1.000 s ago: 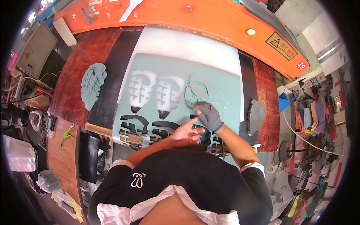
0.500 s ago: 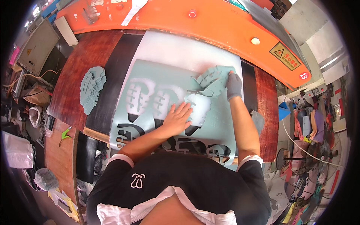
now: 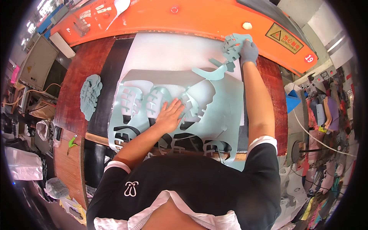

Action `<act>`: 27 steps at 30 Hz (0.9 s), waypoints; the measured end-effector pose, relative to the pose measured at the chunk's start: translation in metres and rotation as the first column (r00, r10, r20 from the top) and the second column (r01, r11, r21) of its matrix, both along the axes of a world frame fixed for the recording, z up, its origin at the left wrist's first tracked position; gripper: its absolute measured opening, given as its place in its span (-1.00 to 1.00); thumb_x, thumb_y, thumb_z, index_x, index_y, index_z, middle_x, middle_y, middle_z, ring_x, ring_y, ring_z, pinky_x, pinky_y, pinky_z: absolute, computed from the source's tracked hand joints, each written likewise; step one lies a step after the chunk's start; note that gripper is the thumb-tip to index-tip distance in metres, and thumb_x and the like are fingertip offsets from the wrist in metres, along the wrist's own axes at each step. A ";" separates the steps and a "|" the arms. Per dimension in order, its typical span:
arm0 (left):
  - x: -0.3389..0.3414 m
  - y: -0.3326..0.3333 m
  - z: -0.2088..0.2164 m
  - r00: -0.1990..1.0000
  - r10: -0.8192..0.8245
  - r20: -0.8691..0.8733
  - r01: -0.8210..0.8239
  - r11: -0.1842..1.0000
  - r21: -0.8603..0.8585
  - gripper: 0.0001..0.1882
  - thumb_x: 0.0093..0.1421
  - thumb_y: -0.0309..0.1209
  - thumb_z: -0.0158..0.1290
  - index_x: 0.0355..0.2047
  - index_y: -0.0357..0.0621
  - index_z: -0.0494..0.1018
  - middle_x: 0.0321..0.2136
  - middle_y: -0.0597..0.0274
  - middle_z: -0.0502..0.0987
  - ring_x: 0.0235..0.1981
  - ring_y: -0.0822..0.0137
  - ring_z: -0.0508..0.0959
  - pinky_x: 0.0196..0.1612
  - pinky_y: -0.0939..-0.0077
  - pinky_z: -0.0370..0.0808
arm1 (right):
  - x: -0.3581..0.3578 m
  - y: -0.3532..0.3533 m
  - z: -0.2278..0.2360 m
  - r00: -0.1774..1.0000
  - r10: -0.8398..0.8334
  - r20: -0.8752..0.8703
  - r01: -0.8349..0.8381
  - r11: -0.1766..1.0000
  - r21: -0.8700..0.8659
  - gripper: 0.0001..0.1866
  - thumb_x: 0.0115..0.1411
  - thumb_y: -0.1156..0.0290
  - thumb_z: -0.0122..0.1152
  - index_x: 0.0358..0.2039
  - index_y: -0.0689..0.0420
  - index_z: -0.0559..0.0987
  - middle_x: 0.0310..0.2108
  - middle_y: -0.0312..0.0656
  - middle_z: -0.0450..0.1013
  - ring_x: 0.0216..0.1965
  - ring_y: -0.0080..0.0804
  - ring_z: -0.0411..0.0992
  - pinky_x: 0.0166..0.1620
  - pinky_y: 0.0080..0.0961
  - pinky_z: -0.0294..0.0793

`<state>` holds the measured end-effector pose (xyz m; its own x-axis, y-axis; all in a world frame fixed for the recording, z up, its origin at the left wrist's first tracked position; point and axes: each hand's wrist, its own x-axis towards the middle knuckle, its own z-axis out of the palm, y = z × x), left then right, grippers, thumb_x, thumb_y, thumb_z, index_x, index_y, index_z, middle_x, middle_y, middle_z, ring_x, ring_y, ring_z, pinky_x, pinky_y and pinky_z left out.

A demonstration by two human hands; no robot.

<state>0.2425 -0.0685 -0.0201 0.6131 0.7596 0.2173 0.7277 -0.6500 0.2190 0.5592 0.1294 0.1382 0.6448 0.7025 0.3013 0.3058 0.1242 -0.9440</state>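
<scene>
A pale green sheet (image 3: 228,99) with several cut-out openings lies over a white board (image 3: 165,50). My bare left hand (image 3: 170,116) rests on the sheet beside the openings, fingers stretched out. At the far right, my right hand (image 3: 249,53) wears a grey glove and grips a bunch of green cut-out pieces (image 3: 232,48) with notched edges. The bunch is raised near the board's far right corner, and a curved strip (image 3: 214,72) hangs below it. How many pieces the glove holds is hard to tell.
A stack of similar green pieces (image 3: 91,97) lies on the left of the reddish-brown tabletop (image 3: 86,57). An orange machine beam (image 3: 153,19) spans the far side, with a white long-handled tool (image 3: 120,7) on it. Colourful scraps (image 3: 326,111) hang at the right.
My right hand has moved up and away with the green pieces, off the sheet toward the orange beam. The sheet has shifted slightly nearer; my left hand stays on it.
</scene>
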 end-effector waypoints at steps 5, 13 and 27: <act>0.010 0.005 -0.015 1.000 0.025 -0.007 -0.025 0.996 -0.082 -0.38 0.10 -0.32 0.06 0.19 -0.03 0.17 0.23 0.08 0.13 0.31 0.13 -0.01 0.25 -0.06 -0.01 | 0.004 -0.003 -0.009 0.999 0.019 -0.047 -0.021 0.999 -0.035 -0.65 0.11 0.22 0.01 -0.49 0.33 0.46 -0.54 -0.01 0.39 -0.48 -0.32 0.34 -0.31 -0.33 0.33; 0.005 0.031 0.014 0.862 0.324 0.389 -0.007 0.776 -0.630 -0.64 0.12 -0.37 0.00 -0.03 -0.02 0.42 0.04 0.11 0.36 0.15 0.11 0.25 0.21 0.18 0.09 | -0.031 -0.068 -0.030 0.919 0.395 0.012 -0.395 0.918 0.044 -0.66 0.17 0.18 -0.02 -0.46 0.25 0.44 -0.53 -0.09 0.37 -0.46 -0.32 0.31 -0.32 -0.40 0.32; 0.045 0.072 -0.012 0.983 0.179 0.051 -0.176 0.983 -0.051 -0.49 0.24 -0.12 -0.11 0.18 0.09 0.22 0.21 0.05 0.15 0.27 0.07 0.06 0.27 0.07 -0.03 | -0.038 -0.135 -0.039 0.996 -0.017 -0.091 0.036 0.977 0.212 -0.68 0.22 0.24 -0.03 -0.37 0.29 0.49 -0.52 -0.32 0.37 -0.46 -0.60 0.24 -0.36 -0.53 0.29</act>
<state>0.2874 0.0039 -0.0317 0.4554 0.8652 0.2098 0.8166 -0.4998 0.2886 0.5214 -0.0057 0.0991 0.6931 0.6105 0.3833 0.2287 0.3180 -0.9201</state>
